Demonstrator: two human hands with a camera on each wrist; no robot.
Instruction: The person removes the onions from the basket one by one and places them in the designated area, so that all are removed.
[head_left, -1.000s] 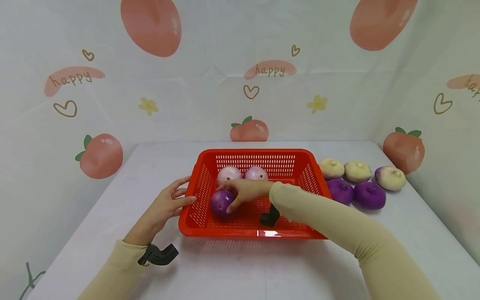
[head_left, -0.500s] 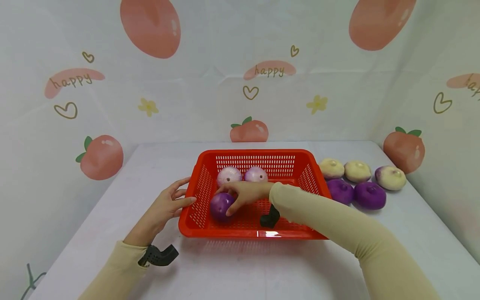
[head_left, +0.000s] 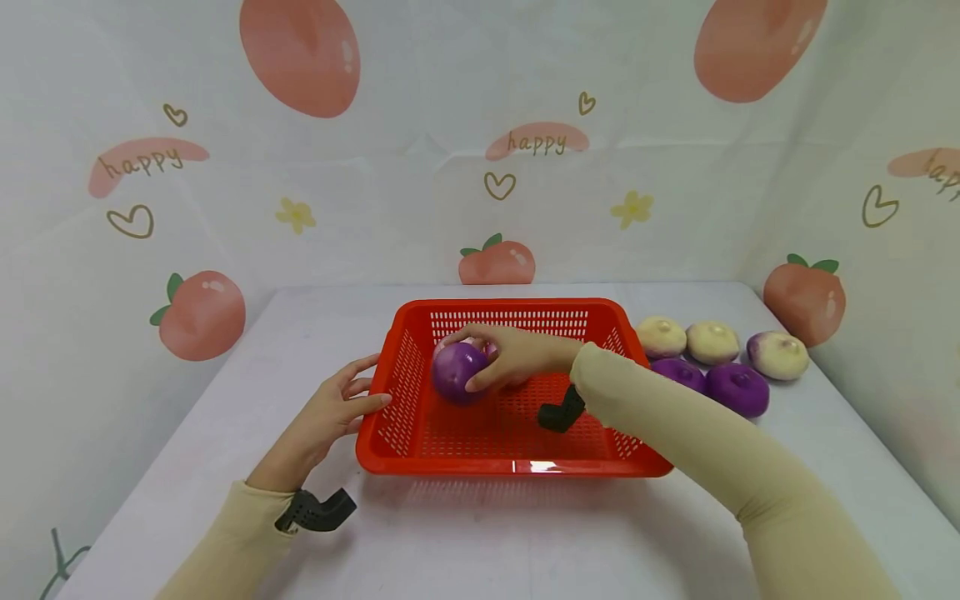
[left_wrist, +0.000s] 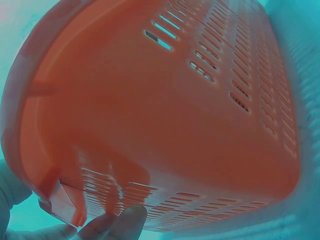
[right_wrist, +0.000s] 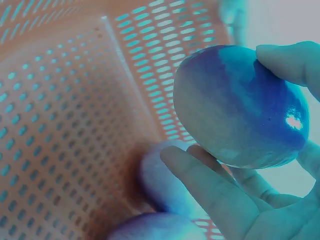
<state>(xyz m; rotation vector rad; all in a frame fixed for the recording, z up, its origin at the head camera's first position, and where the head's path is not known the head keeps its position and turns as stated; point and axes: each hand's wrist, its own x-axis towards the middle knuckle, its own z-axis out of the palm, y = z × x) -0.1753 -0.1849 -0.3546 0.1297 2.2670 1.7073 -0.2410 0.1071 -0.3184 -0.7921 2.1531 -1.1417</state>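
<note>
A red plastic basket (head_left: 480, 468) with slotted walls stands in the middle of the table. My right hand (head_left: 525, 354) grips a shiny purple onion (head_left: 457, 377) inside it, thumb on one side and fingers on the other. In the right wrist view that onion (right_wrist: 240, 110) is pale on one half and hangs above the basket floor. Two paler onions lie below it, one nearer the wall (right_wrist: 162, 175); the head view mostly hides them behind my hand. At the basket's left rim, my left hand (head_left: 326, 417) holds on with its thumb over the edge and fingers outside.
Right of the basket sit several turnip-like vegetables: cream ones (head_left: 712, 342) in the back row and purple ones (head_left: 738, 390) in front. My right sleeve (head_left: 675, 425) crosses the basket's right wall. A printed cloth (head_left: 390, 192) hangs behind the white table (head_left: 315, 325).
My right hand has lifted the purple onion off the basket floor and moved it toward the back, in front of the pale onions. The left hand and basket have stayed put.
</note>
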